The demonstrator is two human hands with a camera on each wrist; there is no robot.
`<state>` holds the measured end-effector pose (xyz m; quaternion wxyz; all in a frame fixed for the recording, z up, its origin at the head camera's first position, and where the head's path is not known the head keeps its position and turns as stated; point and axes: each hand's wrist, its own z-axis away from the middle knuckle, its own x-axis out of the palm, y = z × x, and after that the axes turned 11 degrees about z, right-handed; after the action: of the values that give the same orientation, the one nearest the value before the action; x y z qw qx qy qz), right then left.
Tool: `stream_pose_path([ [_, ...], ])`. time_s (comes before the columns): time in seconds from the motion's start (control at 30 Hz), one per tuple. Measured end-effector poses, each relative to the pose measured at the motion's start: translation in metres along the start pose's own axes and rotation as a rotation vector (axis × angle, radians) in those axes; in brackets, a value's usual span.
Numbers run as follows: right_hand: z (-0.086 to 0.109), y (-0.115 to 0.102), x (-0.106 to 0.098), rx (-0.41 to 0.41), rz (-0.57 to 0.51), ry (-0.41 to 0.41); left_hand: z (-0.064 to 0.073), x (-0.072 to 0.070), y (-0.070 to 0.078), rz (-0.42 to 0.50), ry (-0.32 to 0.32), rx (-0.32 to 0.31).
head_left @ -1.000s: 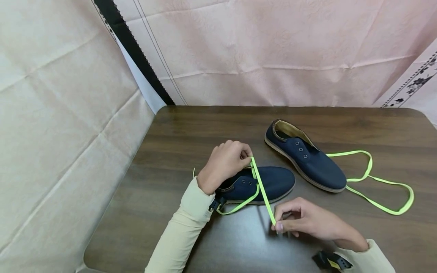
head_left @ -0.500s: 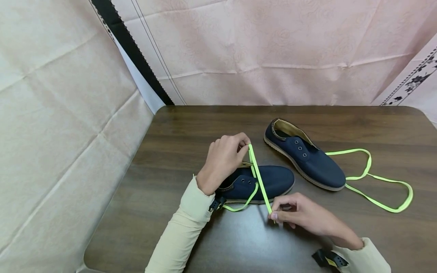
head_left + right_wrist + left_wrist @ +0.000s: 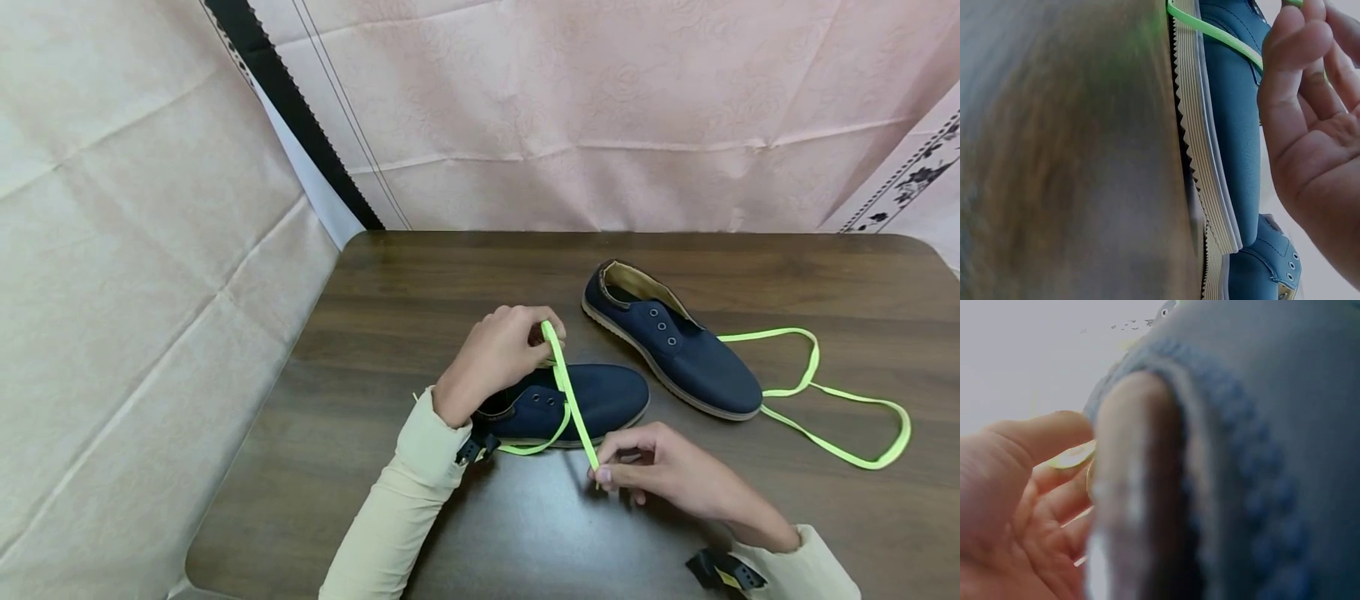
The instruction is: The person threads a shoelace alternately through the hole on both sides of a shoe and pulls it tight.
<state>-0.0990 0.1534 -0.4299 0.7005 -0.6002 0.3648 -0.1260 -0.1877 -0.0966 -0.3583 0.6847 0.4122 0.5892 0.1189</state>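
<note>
In the head view a navy shoe [image 3: 611,400] lies on the table, toe to the right, threaded with a neon-green shoelace [image 3: 573,400]. My left hand [image 3: 495,358] is above the shoe's opening, its fingers pinching the lace near the tongue; the hand hides part of the shoe. In front of the shoe, my right hand [image 3: 667,471] pinches the end of the same lace between thumb and fingers. The lace runs taut between both hands. In the left wrist view, the blurred shoe collar [image 3: 1210,412] covers much of the left hand [image 3: 1029,481].
A second navy shoe [image 3: 675,350] stands behind and to the right, angled toe-forward. Its green lace [image 3: 862,404] loops across the wooden table [image 3: 337,500] at the right. A pink cloth [image 3: 600,108] hangs behind the table.
My right hand has moved slightly up toward the shoe, keeping the lace end. My left hand has risen, then come down a little and right. The lace loop beside the shoe has become shorter.
</note>
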Motion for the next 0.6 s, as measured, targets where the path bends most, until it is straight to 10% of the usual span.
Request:
stream_pose_path([
  [0.17,0.0013,-0.0024,0.0016,-0.027,-0.01,0.004,0.0006,-0.0026,-0.0018,-0.04,-0.043,-0.039],
  [0.6,-0.0008,-0.0068,0.0031,0.051,0.029,0.069,0.0006,-0.0048,-0.0006,-0.01,0.094,0.027],
])
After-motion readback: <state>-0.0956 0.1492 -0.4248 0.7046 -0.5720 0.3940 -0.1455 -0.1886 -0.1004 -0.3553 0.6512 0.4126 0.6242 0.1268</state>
